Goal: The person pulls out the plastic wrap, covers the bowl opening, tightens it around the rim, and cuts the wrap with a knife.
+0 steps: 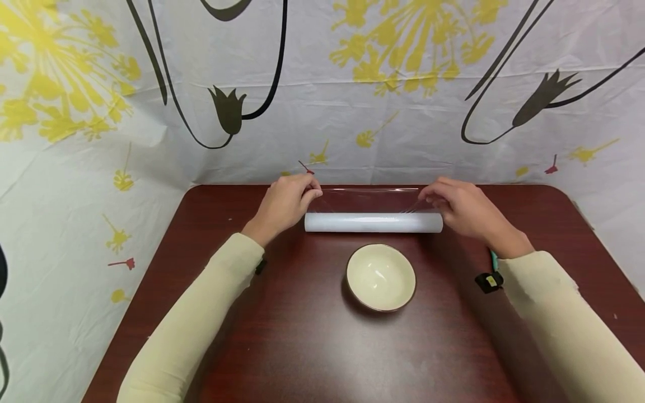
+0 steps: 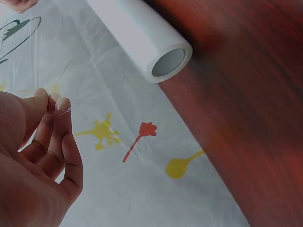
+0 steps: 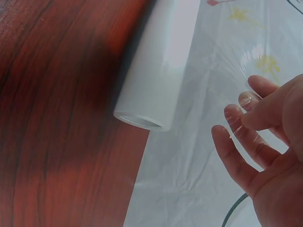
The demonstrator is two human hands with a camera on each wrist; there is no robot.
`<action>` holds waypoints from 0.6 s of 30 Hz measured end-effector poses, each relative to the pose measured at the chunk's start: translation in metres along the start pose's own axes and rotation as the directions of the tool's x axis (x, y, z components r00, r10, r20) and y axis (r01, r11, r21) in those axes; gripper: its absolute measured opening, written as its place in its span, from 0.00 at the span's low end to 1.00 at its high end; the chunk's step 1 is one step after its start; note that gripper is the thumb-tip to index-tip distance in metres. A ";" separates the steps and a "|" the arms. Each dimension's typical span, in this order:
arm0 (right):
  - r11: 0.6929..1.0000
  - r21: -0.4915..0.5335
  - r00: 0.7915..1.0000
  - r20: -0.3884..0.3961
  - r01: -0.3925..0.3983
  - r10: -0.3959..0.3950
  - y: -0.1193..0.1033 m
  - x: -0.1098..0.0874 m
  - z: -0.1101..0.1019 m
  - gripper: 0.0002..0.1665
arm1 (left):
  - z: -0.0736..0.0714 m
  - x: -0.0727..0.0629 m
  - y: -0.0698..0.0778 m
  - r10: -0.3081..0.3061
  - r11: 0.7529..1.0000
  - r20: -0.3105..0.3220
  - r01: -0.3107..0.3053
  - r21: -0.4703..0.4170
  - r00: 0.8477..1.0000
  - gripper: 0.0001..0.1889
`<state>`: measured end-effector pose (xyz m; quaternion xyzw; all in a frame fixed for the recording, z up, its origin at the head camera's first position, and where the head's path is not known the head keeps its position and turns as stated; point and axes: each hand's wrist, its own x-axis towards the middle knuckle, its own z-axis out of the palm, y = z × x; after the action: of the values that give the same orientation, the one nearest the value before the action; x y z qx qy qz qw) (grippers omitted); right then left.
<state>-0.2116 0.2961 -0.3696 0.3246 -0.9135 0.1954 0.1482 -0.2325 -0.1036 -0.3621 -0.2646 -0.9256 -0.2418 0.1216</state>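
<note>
A person's left hand [image 1: 288,202] and right hand [image 1: 462,208] pinch opposite corners of clear plastic film [image 1: 370,200] stretching off a roll [image 1: 374,223] on the desk [image 1: 292,313], beyond a bowl [image 1: 381,277]; likely light, limp and clingy, it best suits corner grips.

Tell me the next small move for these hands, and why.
Probably draw the clear film over the roll toward the bowl: the left hand and right hand pinch its edge, and the uncovered bowl stands on the near side of the roll.
</note>
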 end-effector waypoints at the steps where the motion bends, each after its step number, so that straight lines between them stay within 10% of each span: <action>1: 1.000 -0.002 1.000 -0.005 0.006 -0.006 0.000 0.000 -0.001 0.23 | -0.001 0.001 0.000 0.007 1.000 -0.007 -0.007 -0.001 1.000 0.06; 18: 0.999 -0.038 0.999 -0.044 0.020 -0.022 -0.008 0.011 -0.024 0.26 | -0.026 0.017 0.011 0.043 0.999 -0.045 -0.043 0.005 0.998 0.07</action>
<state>-0.2114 0.2951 -0.3417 0.3269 -0.9101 0.1838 0.1764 -0.2383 -0.1016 -0.3293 -0.2785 -0.9172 -0.2433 0.1483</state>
